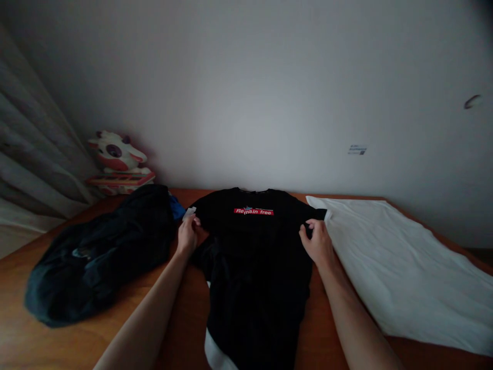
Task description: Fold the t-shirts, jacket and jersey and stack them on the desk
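A black T-shirt (254, 246) with a red "Remain free" print lies spread over the wooden table, its collar toward the wall and its lower part bunched, with white edging at the bottom left. At the end of its left sleeve is my left hand (188, 232), fingers pinched on the sleeve edge beside a small whitish patch. My right hand (316, 239) is at the other sleeve, thumb and fingers curled with a gap between them; whether they hold any cloth is unclear.
Dark bunched clothing (111, 252) lies at the left, with a blue piece (176, 208) behind it. White cloth (408, 267) covers the right side. A cow-shaped toy (117, 154) stands at the back left by the curtain (34, 133). The wall borders the wooden table (127, 329).
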The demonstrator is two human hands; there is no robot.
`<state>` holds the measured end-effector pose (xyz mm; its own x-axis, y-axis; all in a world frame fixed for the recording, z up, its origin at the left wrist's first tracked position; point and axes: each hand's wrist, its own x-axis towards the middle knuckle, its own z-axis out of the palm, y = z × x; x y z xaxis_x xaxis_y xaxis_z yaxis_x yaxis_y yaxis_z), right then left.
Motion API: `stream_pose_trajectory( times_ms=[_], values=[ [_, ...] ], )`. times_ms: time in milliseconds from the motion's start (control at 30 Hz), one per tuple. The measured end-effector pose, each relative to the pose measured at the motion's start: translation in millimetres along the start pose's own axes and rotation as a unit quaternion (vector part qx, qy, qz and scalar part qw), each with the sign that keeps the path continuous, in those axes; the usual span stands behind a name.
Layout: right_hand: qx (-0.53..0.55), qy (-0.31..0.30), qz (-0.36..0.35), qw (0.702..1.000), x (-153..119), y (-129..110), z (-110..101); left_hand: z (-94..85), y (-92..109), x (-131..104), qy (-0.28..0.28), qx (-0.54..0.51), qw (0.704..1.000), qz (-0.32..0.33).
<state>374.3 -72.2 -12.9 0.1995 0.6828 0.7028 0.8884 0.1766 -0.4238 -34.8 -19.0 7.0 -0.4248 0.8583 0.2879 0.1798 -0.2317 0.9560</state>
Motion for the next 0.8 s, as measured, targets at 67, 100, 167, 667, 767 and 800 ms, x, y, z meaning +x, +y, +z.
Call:
stream_pose_trajectory(
  times_ms=[67,100,167,667,767,800],
  values=[
    [0.007,-0.037,-0.015,0.999,-8,-10,-9,-8.4,8,-13,-0.071,0.010,0.997,-0.014],
    [0.010,-0.055,-0.022,0.998,-12,-16,-14,-13.0,12,-20,-0.115,0.026,0.993,-0.023],
    [0.026,-0.082,-0.039,0.996,-22,-27,-26,-23.3,21,-37,-0.190,0.070,0.979,-0.033],
    [0.152,-0.352,-0.213,0.899,-109,-107,-128,-71.8,22,-109,-0.254,0.363,0.865,0.235],
    [0.155,-0.337,-0.183,0.910,-116,-111,-127,-69.4,21,-108,-0.178,0.366,0.883,0.235],
    [0.163,-0.319,-0.169,0.918,-118,-110,-126,-69.8,22,-108,-0.150,0.367,0.888,0.232]
  ],
)
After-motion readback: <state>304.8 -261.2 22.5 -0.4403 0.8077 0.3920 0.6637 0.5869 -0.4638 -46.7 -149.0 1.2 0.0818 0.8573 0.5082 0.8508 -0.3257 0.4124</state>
